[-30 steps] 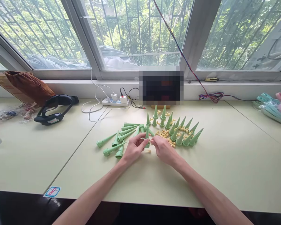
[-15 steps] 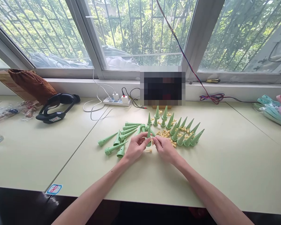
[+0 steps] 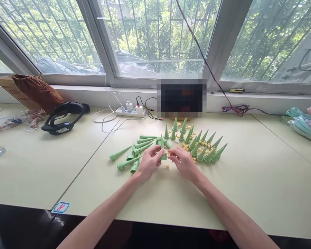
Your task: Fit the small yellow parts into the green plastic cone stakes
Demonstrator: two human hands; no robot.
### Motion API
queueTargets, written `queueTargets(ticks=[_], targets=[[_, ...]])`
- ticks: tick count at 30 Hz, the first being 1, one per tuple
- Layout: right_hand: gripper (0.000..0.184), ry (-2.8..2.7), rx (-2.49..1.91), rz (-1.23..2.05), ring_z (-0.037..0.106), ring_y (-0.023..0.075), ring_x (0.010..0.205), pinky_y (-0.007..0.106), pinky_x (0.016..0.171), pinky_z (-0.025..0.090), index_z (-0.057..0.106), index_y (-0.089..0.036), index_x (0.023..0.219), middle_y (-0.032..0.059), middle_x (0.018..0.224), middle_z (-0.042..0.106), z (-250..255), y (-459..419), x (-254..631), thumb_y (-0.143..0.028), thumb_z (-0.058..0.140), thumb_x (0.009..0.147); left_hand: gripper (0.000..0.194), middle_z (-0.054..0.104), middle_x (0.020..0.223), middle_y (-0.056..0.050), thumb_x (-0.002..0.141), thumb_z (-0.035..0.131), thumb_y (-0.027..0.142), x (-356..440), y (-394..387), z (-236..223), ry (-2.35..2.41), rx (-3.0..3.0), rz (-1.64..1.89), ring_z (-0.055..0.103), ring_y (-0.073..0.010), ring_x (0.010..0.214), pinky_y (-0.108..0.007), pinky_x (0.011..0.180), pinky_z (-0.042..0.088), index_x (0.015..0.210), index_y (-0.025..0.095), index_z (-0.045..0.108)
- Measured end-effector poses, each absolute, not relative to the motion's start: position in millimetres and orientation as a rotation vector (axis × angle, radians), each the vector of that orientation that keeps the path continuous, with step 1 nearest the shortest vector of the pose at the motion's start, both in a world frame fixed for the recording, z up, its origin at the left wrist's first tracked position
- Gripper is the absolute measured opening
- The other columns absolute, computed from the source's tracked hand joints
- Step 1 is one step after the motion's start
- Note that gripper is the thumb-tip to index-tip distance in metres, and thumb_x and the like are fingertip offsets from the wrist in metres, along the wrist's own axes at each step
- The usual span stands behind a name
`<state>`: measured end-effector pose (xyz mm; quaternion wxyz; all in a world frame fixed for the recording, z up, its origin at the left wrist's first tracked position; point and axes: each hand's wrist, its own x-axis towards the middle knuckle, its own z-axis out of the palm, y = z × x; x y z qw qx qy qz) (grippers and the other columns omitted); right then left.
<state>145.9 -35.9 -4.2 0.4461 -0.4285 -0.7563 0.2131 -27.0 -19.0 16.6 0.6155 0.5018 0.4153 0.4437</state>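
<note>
My left hand (image 3: 148, 163) pinches a green plastic cone (image 3: 162, 149) upright above the pale green table (image 3: 248, 180). My right hand (image 3: 183, 163) meets it from the right, its fingertips closed on a small yellow plug (image 3: 167, 153) at the cone's side. Several long green spikes (image 3: 134, 152) lie to the left of my hands. Several short green cones (image 3: 197, 143) stand and lie to the right, with small yellow plugs (image 3: 190, 148) scattered among them. One yellow plug (image 3: 166, 166) lies on the table under my hands.
A black headset (image 3: 63, 117) and a brown bag (image 3: 35, 91) sit at the far left. A white power strip (image 3: 129, 111) with cables lies by the window sill, next to a dark blurred box (image 3: 181, 98). Pastel clips (image 3: 302, 122) are piled at the far right.
My hands stay together on the cone, shifted slightly up the picture as the camera drifts. The right fingertips have pressed the yellow plug closer to the cone.
</note>
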Motion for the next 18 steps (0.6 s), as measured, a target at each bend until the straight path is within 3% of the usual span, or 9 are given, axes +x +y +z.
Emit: queueTargets(ticks=[10,18], targets=[[0.017,-1.897,-1.031,0.482,0.054,0.0153,0.072,0.026,0.067,0.044,0.064,-0.023,0.103,0.004,0.086,0.057,-3.8,-38.8,146.8,-0.027,0.049,0.098,0.036,0.055,0.081,-0.002,0.081,0.068,0.044,-29.1,-20.4,14.8,0.9,1.184,0.999,0.031,-0.0036,0.052,-0.02,0.045,0.029,0.102,0.015,0.067],[0.021,-1.859,-1.052,0.498,0.048,0.0139,0.066,0.024,0.061,0.037,0.062,-0.02,0.085,0.0012,0.074,0.053,-0.7,-40.3,145.5,-0.029,0.048,0.098,0.036,0.054,0.081,-0.002,0.08,0.068,0.046,-29.0,-24.2,21.0,0.899,1.238,0.961,0.034,-0.0054,0.055,-0.02,0.045,0.03,0.101,0.017,0.068]])
